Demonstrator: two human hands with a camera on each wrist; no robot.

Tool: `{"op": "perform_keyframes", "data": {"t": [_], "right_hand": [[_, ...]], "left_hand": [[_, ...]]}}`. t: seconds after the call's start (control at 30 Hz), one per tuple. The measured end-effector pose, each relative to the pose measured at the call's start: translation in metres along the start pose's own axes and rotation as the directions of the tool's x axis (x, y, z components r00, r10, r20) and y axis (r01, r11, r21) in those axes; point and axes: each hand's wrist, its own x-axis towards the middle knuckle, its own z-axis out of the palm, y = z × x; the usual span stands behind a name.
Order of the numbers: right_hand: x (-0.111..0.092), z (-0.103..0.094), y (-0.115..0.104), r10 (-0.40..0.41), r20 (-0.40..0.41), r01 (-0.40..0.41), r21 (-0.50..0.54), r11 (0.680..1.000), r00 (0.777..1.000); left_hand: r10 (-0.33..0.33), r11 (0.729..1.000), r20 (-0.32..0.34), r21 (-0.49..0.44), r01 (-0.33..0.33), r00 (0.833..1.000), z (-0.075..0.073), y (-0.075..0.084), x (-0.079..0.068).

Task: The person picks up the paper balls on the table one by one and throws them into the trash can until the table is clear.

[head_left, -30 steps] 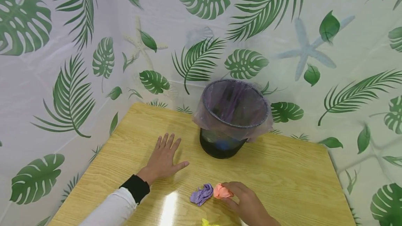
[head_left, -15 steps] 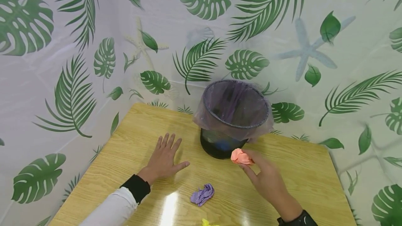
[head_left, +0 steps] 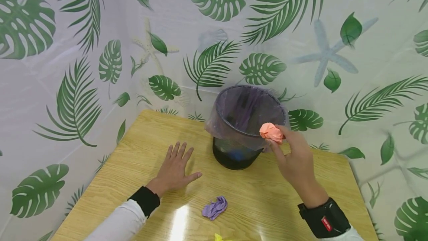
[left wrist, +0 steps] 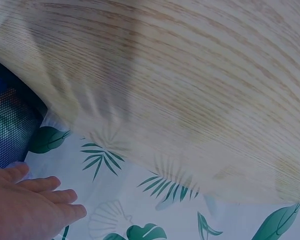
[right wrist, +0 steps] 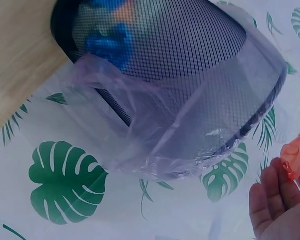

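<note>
My right hand pinches a crumpled ball of orange paper between thumb and fingers, held up at the near right side of the bin's rim. In the right wrist view the orange paper shows at the right edge. The black mesh bin has a sheer purple liner bag folded over its rim. My left hand rests flat on the table with fingers spread, left of the bin. A crumpled purple paper lies on the table between the arms.
A piece of yellow paper pokes in at the bottom edge of the head view. The wooden table meets a leaf-print sheet behind and to the left. Through the mesh, blue crumpled stuff shows inside the bin.
My right hand has lifted the orange paper from beside the purple one and carried it up and away to the bin's rim. The left hand has stayed put.
</note>
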Motion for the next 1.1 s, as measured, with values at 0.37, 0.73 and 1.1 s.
{"op": "perform_keyframes", "data": {"t": [0.37, 0.73, 1.1], "right_hand": [[0.034, 0.016, 0.013, 0.18, 0.106, -0.179, -0.016, 0.984, 0.978], [0.046, 0.031, 0.022, 0.292, 0.233, -0.276, -0.099, 0.956, 0.928], [0.045, 0.034, 0.025, 0.37, 0.372, -0.326, -0.18, 0.928, 0.851]], "left_hand": [[0.031, 0.999, -0.04, 0.019, -0.03, 0.999, 0.001, 0.002, 0.001], [0.01, 0.999, -0.005, 0.04, -0.009, 1.0, 0.0, 0.001, 0.001], [-0.001, 0.999, 0.018, 0.037, 0.0, 1.0, 0.0, 0.001, 0.002]]}}
